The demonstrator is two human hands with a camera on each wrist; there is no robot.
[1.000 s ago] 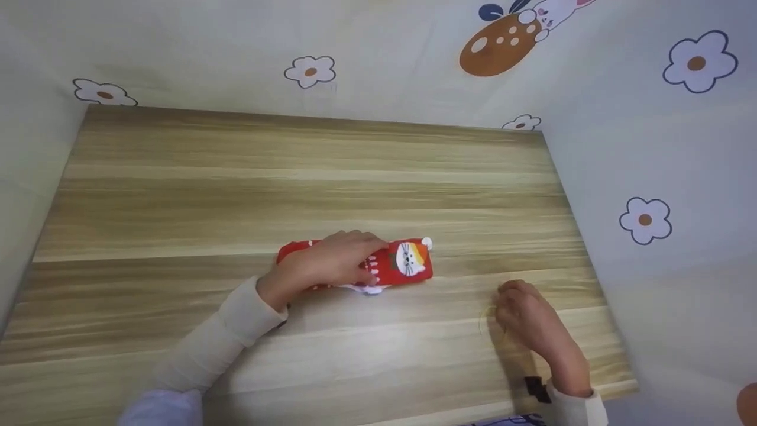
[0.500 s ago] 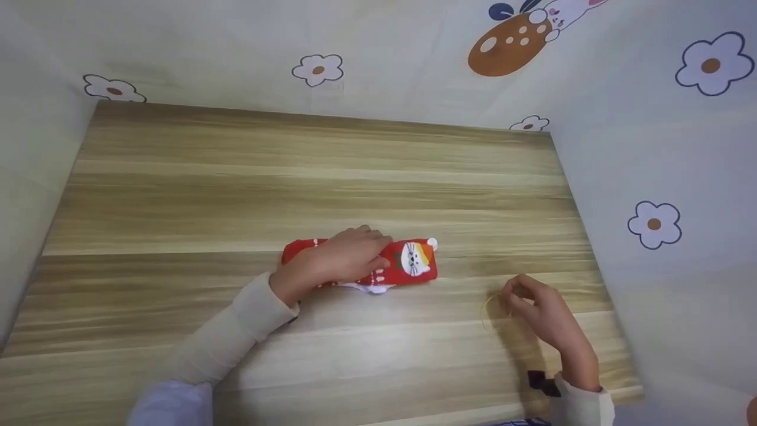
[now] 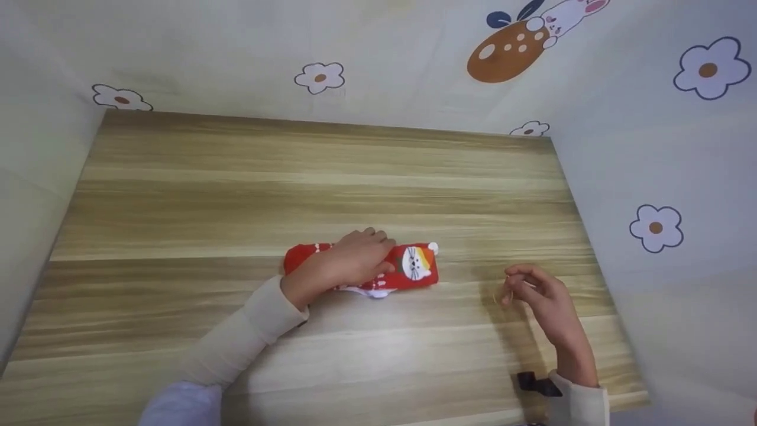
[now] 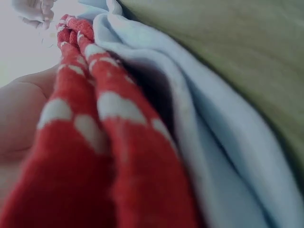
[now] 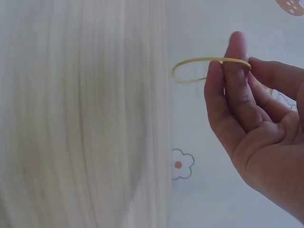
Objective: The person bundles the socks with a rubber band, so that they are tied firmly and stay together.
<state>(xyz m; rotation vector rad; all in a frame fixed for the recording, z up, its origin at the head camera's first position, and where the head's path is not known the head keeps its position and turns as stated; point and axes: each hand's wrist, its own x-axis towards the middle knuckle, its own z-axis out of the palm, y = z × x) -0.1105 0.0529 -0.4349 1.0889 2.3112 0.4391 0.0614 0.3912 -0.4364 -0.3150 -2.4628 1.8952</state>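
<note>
A bundle of red socks (image 3: 417, 265) with a white cat face and white spots lies sideways on the table. White sock fabric (image 3: 375, 293) shows beneath its near edge. Over the middle of the bundle my left hand (image 3: 361, 255) holds it, with fingers across the far side and the thumb nearer me. The left wrist view shows red layers (image 4: 147, 175) beside pale fabric (image 4: 228, 137) up close. To the right, apart from the socks, my right hand (image 3: 550, 305) pinches a thin yellow rubber band (image 5: 199, 59), its loop hanging across the fingers in the right wrist view.
The wood-grain table (image 3: 295, 177) has fabric walls (image 3: 402, 77) printed with flowers along its back and sides. A dark strap piece (image 3: 538, 383) sticks out at the right cuff.
My right hand has risen a little and turned, its fingers now more extended with the rubber band. My left hand stays on the socks. The head view has shifted slightly.
</note>
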